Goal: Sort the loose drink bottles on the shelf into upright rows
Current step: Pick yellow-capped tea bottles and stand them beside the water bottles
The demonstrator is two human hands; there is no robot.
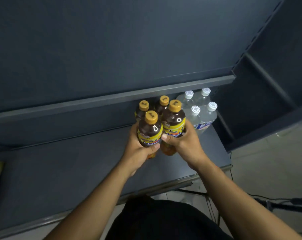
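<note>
My left hand [138, 149] & right hand [183, 142] each wrap fingers round a tea bottle [149, 130] (upright, side by side), water bottles [201, 110] at 2 o'clock.

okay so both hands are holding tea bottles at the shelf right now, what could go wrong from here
Pushed back unevenly, the left hand's dark yellow-labelled tea bottle could topple the two orange-capped tea bottles behind it. The right hand's matching tea bottle might nudge the neighbouring clear white-capped water bottles out of line.
</note>
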